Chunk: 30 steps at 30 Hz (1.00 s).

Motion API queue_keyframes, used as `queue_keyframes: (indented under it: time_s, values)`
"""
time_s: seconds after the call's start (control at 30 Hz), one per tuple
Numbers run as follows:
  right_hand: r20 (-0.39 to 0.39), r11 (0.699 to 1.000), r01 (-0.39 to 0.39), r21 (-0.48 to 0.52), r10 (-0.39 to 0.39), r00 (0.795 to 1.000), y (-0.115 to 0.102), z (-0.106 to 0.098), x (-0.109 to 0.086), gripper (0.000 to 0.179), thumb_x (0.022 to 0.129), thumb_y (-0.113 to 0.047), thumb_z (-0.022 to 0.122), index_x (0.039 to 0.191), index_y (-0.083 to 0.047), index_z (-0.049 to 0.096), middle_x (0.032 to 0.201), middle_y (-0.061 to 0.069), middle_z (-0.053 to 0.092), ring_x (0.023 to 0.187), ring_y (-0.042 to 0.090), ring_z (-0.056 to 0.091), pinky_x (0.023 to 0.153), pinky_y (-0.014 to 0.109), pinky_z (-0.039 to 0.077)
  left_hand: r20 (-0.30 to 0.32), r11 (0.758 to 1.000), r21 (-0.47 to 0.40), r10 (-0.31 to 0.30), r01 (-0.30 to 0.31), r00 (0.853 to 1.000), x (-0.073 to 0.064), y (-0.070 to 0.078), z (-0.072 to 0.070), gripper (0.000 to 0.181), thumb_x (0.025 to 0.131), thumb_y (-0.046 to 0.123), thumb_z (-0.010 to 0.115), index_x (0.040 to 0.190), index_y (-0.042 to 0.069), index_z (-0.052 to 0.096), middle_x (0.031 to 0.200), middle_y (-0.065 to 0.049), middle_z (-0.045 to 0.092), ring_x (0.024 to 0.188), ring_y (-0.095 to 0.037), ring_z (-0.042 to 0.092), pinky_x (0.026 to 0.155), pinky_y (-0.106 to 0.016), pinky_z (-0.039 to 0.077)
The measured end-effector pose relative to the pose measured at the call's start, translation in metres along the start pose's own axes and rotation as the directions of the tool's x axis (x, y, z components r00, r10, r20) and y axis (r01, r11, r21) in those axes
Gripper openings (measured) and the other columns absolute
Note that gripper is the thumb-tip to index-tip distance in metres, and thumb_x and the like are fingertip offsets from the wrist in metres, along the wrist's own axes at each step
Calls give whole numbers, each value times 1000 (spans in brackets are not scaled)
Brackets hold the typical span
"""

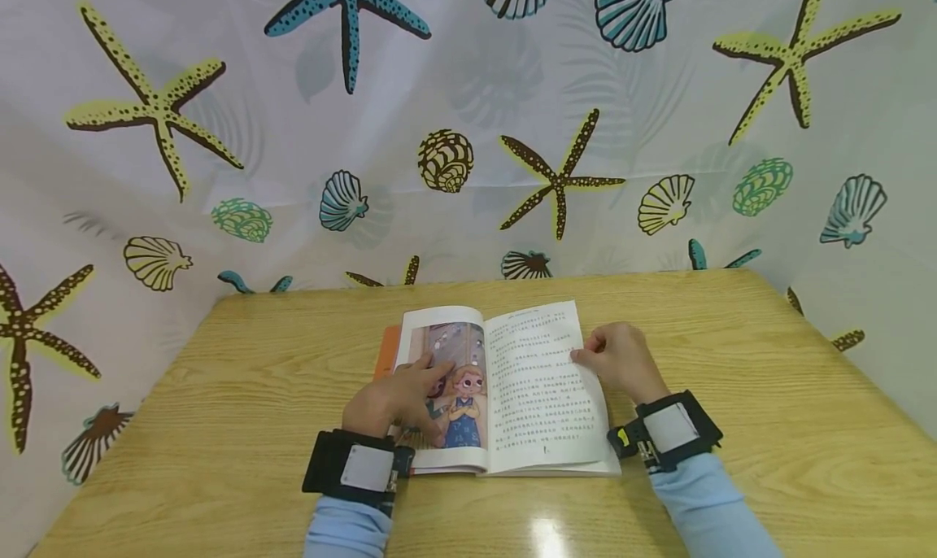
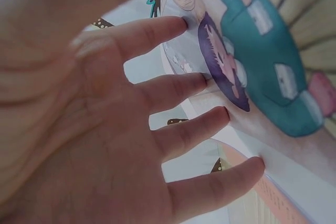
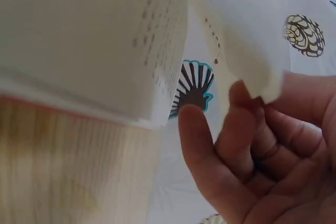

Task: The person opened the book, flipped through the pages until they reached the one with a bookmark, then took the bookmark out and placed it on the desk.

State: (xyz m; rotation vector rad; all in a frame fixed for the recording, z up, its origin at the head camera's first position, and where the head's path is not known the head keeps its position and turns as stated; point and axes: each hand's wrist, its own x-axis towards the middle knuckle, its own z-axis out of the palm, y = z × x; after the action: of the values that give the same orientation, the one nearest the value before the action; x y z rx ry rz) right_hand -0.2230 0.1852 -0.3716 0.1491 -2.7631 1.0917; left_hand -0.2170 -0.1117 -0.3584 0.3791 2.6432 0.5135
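An open book (image 1: 446, 459) lies on the wooden table, a coloured picture on its left page and lines of printed text on the right one. Spread across the picture page is my left hand (image 1: 401, 399); in the left wrist view its straight fingers (image 2: 178, 135) touch the paper at their tips. My right hand (image 1: 622, 359) pinches the outer edge of the right-hand page (image 1: 542, 387) between thumb and curled fingers. The right wrist view shows that page (image 3: 257, 35) lifted and bent away from the pages beneath (image 3: 89, 40).
An orange cover flap (image 1: 386, 350) sticks out past the book's left side. The wooden table (image 1: 241, 395) extends around the book. Behind it hangs a white cloth (image 1: 468, 78) printed with starfish and shells. Each wrist wears a black strap (image 1: 681, 432) with a small camera.
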Motion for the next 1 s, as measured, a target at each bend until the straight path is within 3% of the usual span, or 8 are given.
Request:
queue_keyframes:
  time_s: [0.1, 0.23, 0.37, 0.47, 0.57, 0.7, 0.8, 1.0]
  values:
    - [14, 980, 124, -153, -123, 992, 2, 2, 0, 22, 90, -1, 74, 70, 0, 65, 63, 3, 50, 59, 17, 46, 53, 28, 33, 1, 1000, 2, -2, 2, 1000, 0, 0, 0, 106, 69, 21, 96, 158, 17, 38, 166, -20, 20, 147, -47, 27, 109, -65, 34]
    - [38, 889, 267, -373, -273, 961, 6, 6, -1, 27, 90, -4, 73, 67, -6, 59, 60, 1, 43, 55, 15, 41, 52, 28, 29, 1, 1000, 0, -7, 7, 1000, 0, 1, 0, 106, 69, 21, 96, 158, 17, 38, 166, -20, 20, 147, -47, 26, 110, -65, 34]
    - [29, 864, 292, -410, -308, 951, 8, 6, -2, 29, 91, -5, 71, 67, -8, 56, 58, 0, 40, 53, 14, 39, 51, 27, 28, 3, 1000, -13, -7, 7, 1000, 0, 1, 0, 106, 69, 19, 96, 158, 17, 38, 166, -20, 20, 147, -47, 26, 110, -65, 33]
    - [30, 925, 271, -265, -273, 961, 7, 4, -1, 25, 97, -7, 65, 73, -5, 60, 60, -2, 41, 54, 13, 40, 51, 26, 28, 4, 1000, -15, -5, 5, 1000, 0, 1, 0, 106, 70, 19, 96, 158, 17, 38, 166, -20, 20, 147, -47, 26, 111, -65, 33]
    - [68, 975, 216, 41, -219, 973, 2, 0, -1, 25, 106, -14, 53, 90, 2, 65, 66, 1, 50, 57, 14, 48, 50, 25, 37, 5, 1000, -11, -5, 5, 1000, -1, 1, 0, 106, 69, 20, 96, 158, 17, 38, 166, -20, 20, 147, -47, 25, 110, -65, 33]
    - [163, 898, 153, 413, -238, 958, -9, -3, 0, 47, 113, -24, 32, 129, 12, 58, 91, 15, 64, 76, 24, 61, 60, 32, 55, 6, 1000, -8, -1, 1, 1000, 0, 0, -1, 107, 69, 20, 96, 158, 17, 38, 166, -20, 20, 147, -47, 26, 110, -65, 33]
    - [268, 873, 146, 466, -297, 916, -18, 2, -1, 56, 114, -28, 23, 145, 14, 43, 116, 26, 62, 96, 32, 63, 77, 41, 58, 4, 1000, 0, 9, -9, 1000, 0, 0, 0, 106, 69, 20, 96, 158, 16, 39, 165, -21, 21, 146, -47, 27, 110, -65, 34]
    - [512, 938, 263, 224, -343, 788, -31, 22, -8, 49, 109, -24, 40, 148, 6, 46, 146, 26, 50, 133, 43, 49, 107, 58, 41, 2, 1000, 18, 18, -18, 1000, 2, -2, 1, 105, 69, 21, 96, 158, 16, 39, 165, -21, 22, 146, -47, 28, 109, -65, 34]
